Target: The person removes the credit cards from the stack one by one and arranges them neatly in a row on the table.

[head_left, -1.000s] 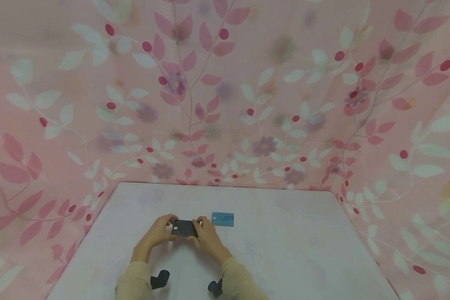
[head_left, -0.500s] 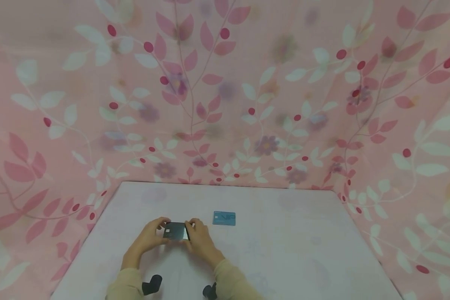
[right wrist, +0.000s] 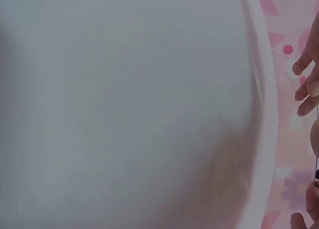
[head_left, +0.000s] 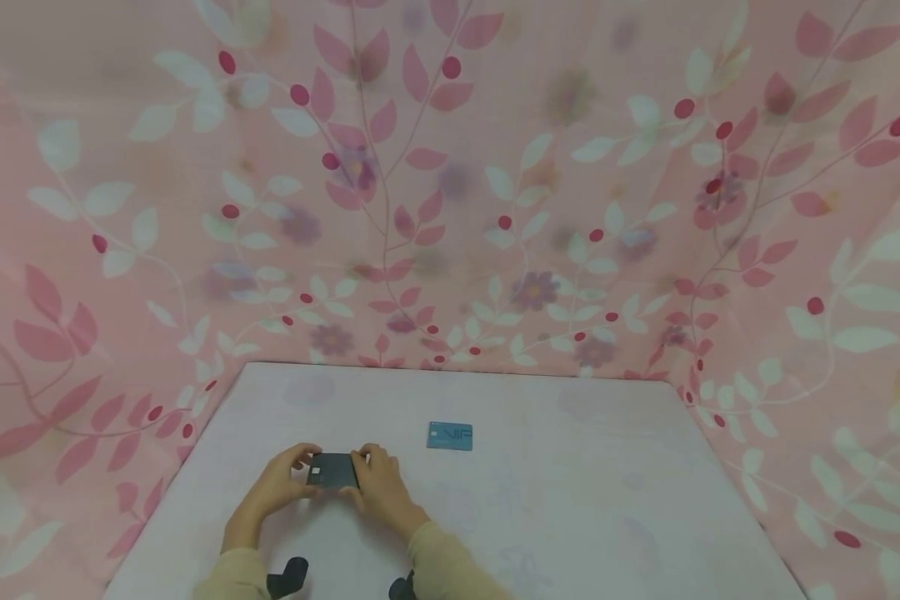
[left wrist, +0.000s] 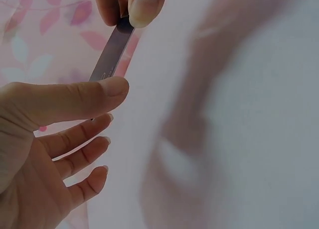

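Observation:
A dark bank card [head_left: 333,472] with a light chip is held over the left part of the table in the head view. My left hand [head_left: 273,485] pinches its left end between thumb and finger. On the right end, my right hand [head_left: 382,490] grips the same card. In the left wrist view the card [left wrist: 110,52] appears nearly edge-on, running between the left thumb and the other hand's fingertips. Lying flat, farther back and right of my hands, is a blue card [head_left: 450,436] marked VIP. The right wrist view catches only parts of both hands at its right edge.
The white table [head_left: 570,483] spreads under both hands. Pink floral fabric [head_left: 450,208] surrounds its back and sides. Dark wrist-worn pieces [head_left: 288,577] sit by the sleeves near the bottom of the head view.
Both hands have moved left and slightly toward the body, carrying the dark card with them. Its face briefly caught a glare half a second ago. On the table, the blue card has stayed put.

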